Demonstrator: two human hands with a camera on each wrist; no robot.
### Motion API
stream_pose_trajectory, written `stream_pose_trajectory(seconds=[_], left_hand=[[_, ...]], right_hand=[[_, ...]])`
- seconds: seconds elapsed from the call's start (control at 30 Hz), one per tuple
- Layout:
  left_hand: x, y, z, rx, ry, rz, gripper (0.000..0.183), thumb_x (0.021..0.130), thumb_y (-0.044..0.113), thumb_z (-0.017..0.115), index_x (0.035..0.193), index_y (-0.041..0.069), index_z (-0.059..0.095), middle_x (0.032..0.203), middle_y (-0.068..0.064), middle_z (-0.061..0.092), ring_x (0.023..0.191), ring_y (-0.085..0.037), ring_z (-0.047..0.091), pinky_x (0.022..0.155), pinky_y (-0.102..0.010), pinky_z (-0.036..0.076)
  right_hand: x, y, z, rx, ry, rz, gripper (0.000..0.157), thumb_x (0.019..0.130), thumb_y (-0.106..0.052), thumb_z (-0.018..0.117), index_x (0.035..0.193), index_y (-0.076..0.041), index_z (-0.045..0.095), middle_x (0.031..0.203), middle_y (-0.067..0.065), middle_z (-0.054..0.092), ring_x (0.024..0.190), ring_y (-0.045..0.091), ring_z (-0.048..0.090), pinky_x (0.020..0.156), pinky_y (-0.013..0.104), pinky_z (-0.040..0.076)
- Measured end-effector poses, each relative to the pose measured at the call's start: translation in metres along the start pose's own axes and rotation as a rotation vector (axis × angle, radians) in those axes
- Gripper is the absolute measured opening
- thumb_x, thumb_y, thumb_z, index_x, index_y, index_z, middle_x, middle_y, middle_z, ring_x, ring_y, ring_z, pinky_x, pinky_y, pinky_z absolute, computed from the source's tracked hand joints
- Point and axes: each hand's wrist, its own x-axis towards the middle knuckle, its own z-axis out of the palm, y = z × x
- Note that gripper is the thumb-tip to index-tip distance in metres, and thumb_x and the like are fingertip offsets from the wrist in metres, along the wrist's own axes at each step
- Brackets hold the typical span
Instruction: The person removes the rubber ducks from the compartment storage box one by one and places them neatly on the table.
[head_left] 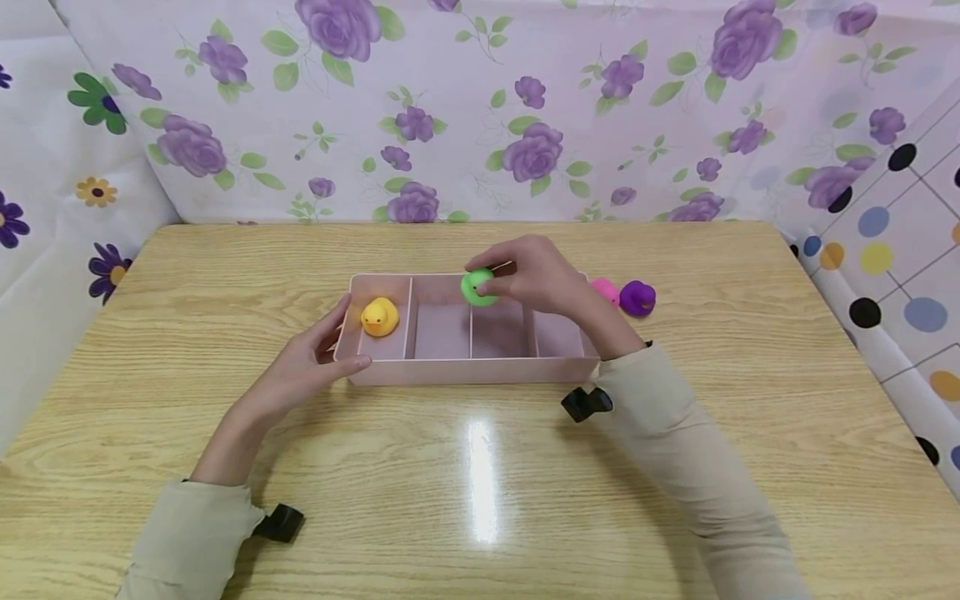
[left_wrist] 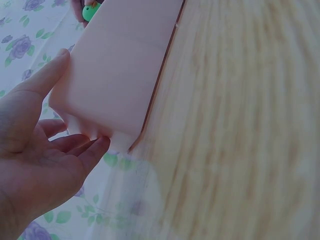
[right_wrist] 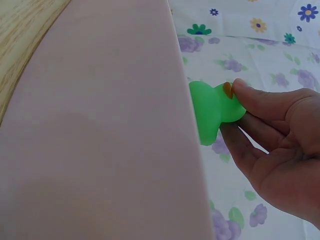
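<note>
A pink box [head_left: 472, 372] with a row of several compartments lies lengthwise on the table. My left hand [head_left: 303, 367] holds its left end, thumb at the front corner and fingers along the end wall; the left wrist view shows this hand [left_wrist: 55, 135] against the box wall [left_wrist: 120, 65]. A yellow rubber duck [head_left: 381, 317] sits in the leftmost compartment. My right hand [head_left: 536, 271] pinches a green rubber duck [head_left: 477, 289] by its head, over the divider right of the second compartment. In the right wrist view the duck [right_wrist: 204, 112] is partly hidden behind the box wall.
Behind the right forearm, a pink rubber duck [head_left: 606, 291], partly hidden, and a purple rubber duck [head_left: 638, 298] stand on the wooden table [head_left: 420, 483] beyond the box's right end. A flowered sheet [head_left: 450, 108] hangs along the table's back edge.
</note>
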Motion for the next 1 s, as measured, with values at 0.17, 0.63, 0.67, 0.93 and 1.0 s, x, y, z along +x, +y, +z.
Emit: stream_pose_trajectory(seconds=[0.17, 0.63, 0.67, 0.93, 1.0], left_hand=[[0.0, 0.0, 0.0, 0.005, 0.001, -0.004, 0.091, 0.091, 0.029, 0.069, 0.157, 0.023, 0.007, 0.159, -0.012, 0.013, 0.14, -0.031, 0.025, 0.108, -0.046, 0.03], [-0.001, 0.001, 0.0, 0.004, -0.001, 0.003, 0.09, 0.092, 0.028, 0.069, 0.157, 0.022, 0.007, 0.159, -0.011, 0.014, 0.139, -0.032, 0.028, 0.108, -0.045, 0.031], [-0.001, 0.001, 0.0, 0.003, -0.001, 0.002, 0.09, 0.092, 0.028, 0.069, 0.157, 0.022, 0.007, 0.159, -0.012, 0.014, 0.14, -0.032, 0.027, 0.108, -0.045, 0.031], [-0.001, 0.001, 0.0, 0.01, 0.002, 0.005, 0.09, 0.092, 0.028, 0.069, 0.157, 0.022, 0.007, 0.159, -0.011, 0.014, 0.141, -0.031, 0.025, 0.108, -0.045, 0.031], [0.0, 0.0, 0.0, 0.006, 0.0, 0.009, 0.09, 0.092, 0.028, 0.069, 0.157, 0.022, 0.007, 0.159, -0.011, 0.014, 0.141, -0.031, 0.025, 0.108, -0.045, 0.03]], right_hand=[[-0.006, 0.007, -0.007, -0.012, 0.011, -0.013, 0.028, 0.086, -0.003, 0.072, 0.114, 0.001, 0.071, 0.114, 0.012, 0.068, 0.097, 0.022, 0.066, 0.081, 0.028, 0.053], [-0.022, 0.022, -0.026, -0.034, 0.04, 0.037, 0.028, 0.091, -0.007, 0.068, 0.118, -0.004, 0.07, 0.117, 0.01, 0.067, 0.1, 0.022, 0.065, 0.086, 0.033, 0.052], [-0.023, 0.024, -0.028, -0.035, 0.047, 0.034, 0.027, 0.091, -0.007, 0.068, 0.118, -0.004, 0.07, 0.116, 0.01, 0.067, 0.1, 0.022, 0.065, 0.086, 0.033, 0.052], [-0.031, 0.031, -0.035, -0.043, 0.07, 0.064, 0.028, 0.092, -0.008, 0.067, 0.12, -0.005, 0.069, 0.117, 0.011, 0.067, 0.102, 0.023, 0.065, 0.087, 0.033, 0.052], [-0.033, 0.033, -0.037, -0.046, 0.075, 0.076, 0.028, 0.092, -0.008, 0.066, 0.12, -0.005, 0.069, 0.117, 0.012, 0.067, 0.103, 0.024, 0.065, 0.086, 0.034, 0.052]])
